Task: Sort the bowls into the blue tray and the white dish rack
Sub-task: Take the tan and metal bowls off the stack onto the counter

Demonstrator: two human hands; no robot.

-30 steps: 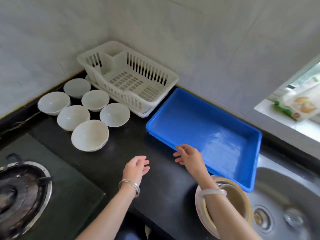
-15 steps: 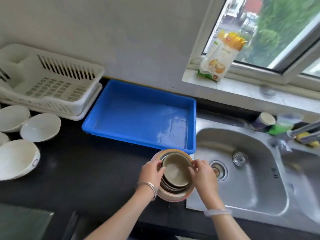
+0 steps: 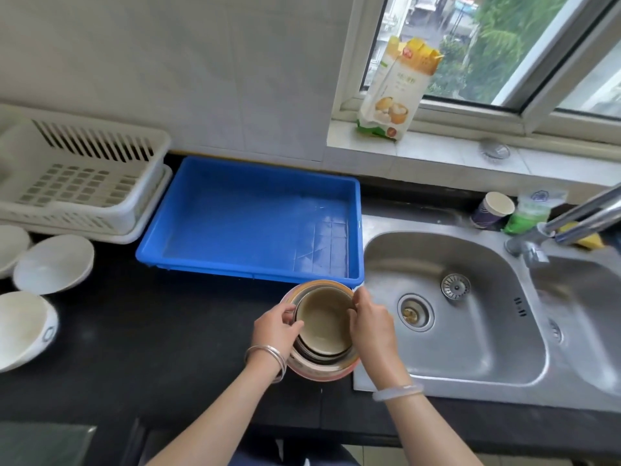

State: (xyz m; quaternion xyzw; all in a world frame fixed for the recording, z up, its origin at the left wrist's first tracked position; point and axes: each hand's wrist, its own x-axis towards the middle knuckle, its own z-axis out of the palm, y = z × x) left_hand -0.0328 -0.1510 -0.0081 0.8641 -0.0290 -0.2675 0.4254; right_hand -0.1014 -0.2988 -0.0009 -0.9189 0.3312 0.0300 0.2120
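Note:
A stack of nested brownish bowls [image 3: 323, 326] stands on the black counter just in front of the blue tray [image 3: 201, 264], beside the sink. My left hand [image 3: 276, 328] grips the stack's left rim and my right hand [image 3: 371, 324] grips its right rim, fingers curled over the top bowl's edge. The blue tray holds nothing. The white dish rack [image 3: 111, 210] sits to its left, also with nothing in it. Three white bowls [image 3: 53, 264] show at the left edge of the counter.
A steel sink [image 3: 447, 307] with a faucet [image 3: 578, 215] lies right of the stack. A paper cup [image 3: 491, 210] and a green packet [image 3: 529, 211] stand behind it. A flour bag [image 3: 396, 89] leans on the windowsill.
The view swung right from the white bowls to the sink. Both hands moved from the bare counter onto the brownish bowl stack and now grip its rims.

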